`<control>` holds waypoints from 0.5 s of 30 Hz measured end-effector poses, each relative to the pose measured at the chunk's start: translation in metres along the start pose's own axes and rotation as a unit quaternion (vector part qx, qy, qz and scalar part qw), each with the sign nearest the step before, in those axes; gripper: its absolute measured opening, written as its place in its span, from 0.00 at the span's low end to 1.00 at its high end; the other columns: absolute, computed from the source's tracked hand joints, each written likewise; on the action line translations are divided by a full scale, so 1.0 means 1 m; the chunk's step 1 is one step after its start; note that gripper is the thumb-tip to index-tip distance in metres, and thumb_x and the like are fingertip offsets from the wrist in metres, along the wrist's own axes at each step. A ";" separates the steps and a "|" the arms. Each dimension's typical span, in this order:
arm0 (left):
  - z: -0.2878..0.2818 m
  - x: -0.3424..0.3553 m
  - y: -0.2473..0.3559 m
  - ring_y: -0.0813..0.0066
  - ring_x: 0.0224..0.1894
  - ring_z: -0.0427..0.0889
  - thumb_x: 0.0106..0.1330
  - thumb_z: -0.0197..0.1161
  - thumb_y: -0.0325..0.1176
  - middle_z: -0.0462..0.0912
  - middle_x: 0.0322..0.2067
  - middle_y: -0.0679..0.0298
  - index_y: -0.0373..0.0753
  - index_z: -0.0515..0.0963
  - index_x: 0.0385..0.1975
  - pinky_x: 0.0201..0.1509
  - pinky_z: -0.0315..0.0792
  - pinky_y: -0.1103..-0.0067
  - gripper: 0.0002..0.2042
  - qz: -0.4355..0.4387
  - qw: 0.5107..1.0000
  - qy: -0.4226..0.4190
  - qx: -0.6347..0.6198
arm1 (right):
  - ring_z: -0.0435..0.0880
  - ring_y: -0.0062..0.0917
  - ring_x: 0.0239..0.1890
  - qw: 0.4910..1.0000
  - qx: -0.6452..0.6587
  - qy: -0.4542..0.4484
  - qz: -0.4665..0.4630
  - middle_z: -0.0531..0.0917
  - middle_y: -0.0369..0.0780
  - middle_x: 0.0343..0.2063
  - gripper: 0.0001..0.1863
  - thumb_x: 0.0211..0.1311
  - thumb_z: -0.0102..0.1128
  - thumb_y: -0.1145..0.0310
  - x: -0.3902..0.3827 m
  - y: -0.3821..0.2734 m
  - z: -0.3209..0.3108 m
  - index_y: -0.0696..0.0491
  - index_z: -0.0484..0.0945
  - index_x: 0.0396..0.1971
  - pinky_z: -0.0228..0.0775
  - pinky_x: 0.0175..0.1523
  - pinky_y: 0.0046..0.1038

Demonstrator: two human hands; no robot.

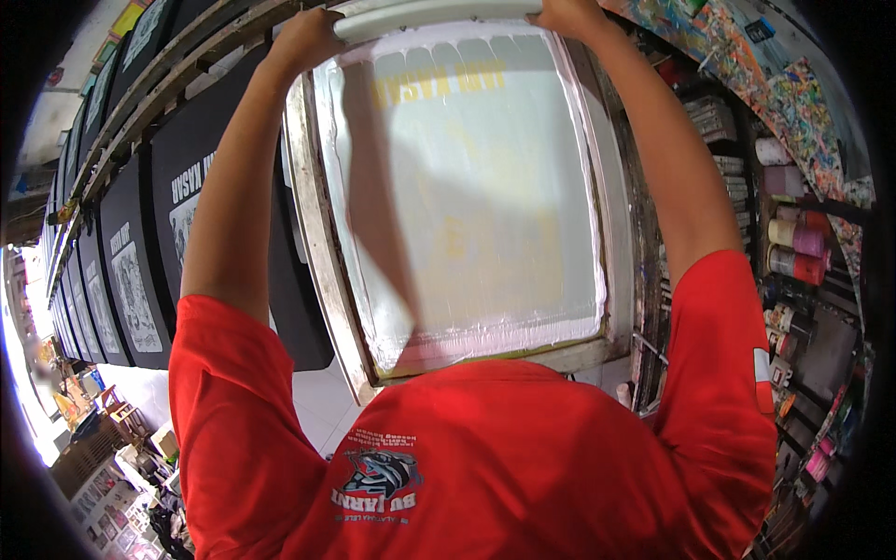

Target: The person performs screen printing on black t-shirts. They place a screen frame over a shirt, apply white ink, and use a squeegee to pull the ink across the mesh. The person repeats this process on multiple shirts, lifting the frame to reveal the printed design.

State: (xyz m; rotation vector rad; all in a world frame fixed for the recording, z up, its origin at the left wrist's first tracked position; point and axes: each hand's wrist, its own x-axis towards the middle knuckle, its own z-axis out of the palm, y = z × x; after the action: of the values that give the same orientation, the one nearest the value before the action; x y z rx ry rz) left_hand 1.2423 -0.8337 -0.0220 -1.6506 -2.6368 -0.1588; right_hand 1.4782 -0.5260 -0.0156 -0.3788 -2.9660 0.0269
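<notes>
A wooden-framed printing screen point(324, 243) lies in front of me, its mesh point(485, 187) coated with white ink. Yellowish lettering and faint shapes show through the coating. Across the far end of the mesh lies a long pale squeegee point(439, 13). My left hand point(308, 39) is closed round its left end, and my right hand point(567, 17) grips the right end. Both arms are stretched far forward, and the fingertips are partly hidden. Thick white ink point(495, 331) has gathered along the near edge of the mesh, with ragged streaks just below the squeegee.
Black shirts point(131, 280) with white prints stand in a row to the left, beside a long wooden rail point(140, 121). Ink containers point(793, 235) fill a rack at the right. A paint-splattered surface point(737, 65) is at the far right. Pale floor tiles point(322, 411) show below the screen.
</notes>
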 end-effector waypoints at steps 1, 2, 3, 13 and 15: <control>0.003 -0.003 -0.009 0.50 0.41 0.83 0.51 0.66 0.40 0.84 0.36 0.49 0.45 0.82 0.43 0.47 0.75 0.62 0.18 0.001 1.000 0.002 0.006 | 0.83 0.46 0.35 1.000 0.005 0.008 0.008 0.83 0.53 0.30 0.17 0.42 0.67 0.63 0.001 -0.005 0.001 0.51 0.85 0.35 0.75 0.41 0.43; 0.008 0.004 -0.012 0.50 0.41 0.83 0.51 0.66 0.41 0.84 0.36 0.50 0.45 0.82 0.43 0.47 0.75 0.62 0.18 0.014 1.000 0.006 0.007 | 0.83 0.47 0.33 0.999 -0.002 0.034 -0.012 0.83 0.52 0.28 0.16 0.42 0.67 0.63 -0.002 0.002 0.004 0.51 0.85 0.34 0.75 0.40 0.43; 0.011 0.012 -0.016 0.51 0.42 0.83 0.51 0.67 0.42 0.84 0.36 0.50 0.44 0.82 0.43 0.47 0.75 0.63 0.19 -0.017 0.999 -0.020 0.030 | 0.83 0.47 0.33 0.998 0.002 0.050 -0.031 0.83 0.52 0.28 0.15 0.41 0.67 0.63 -0.003 0.011 0.006 0.52 0.85 0.32 0.75 0.40 0.43; -0.008 -0.002 0.009 0.49 0.41 0.82 0.47 0.67 0.38 0.83 0.36 0.46 0.40 0.83 0.41 0.47 0.76 0.64 0.19 -0.027 0.999 0.029 -0.015 | 0.84 0.47 0.33 0.998 -0.004 0.068 -0.011 0.83 0.53 0.26 0.14 0.38 0.65 0.64 -0.001 0.001 0.007 0.54 0.85 0.27 0.76 0.41 0.43; -0.008 -0.003 0.009 0.49 0.41 0.82 0.47 0.67 0.39 0.83 0.36 0.46 0.40 0.83 0.40 0.47 0.76 0.64 0.19 -0.032 0.999 0.025 -0.008 | 0.84 0.47 0.33 0.998 0.002 0.060 -0.003 0.83 0.53 0.26 0.14 0.38 0.65 0.64 0.000 -0.002 0.005 0.54 0.85 0.28 0.76 0.41 0.43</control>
State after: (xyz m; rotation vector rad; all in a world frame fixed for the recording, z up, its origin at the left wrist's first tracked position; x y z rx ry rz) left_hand 1.2512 -0.8329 -0.0131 -1.5466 -2.6589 -0.2191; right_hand 1.4771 -0.5276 -0.0203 -0.3571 -2.8477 0.0085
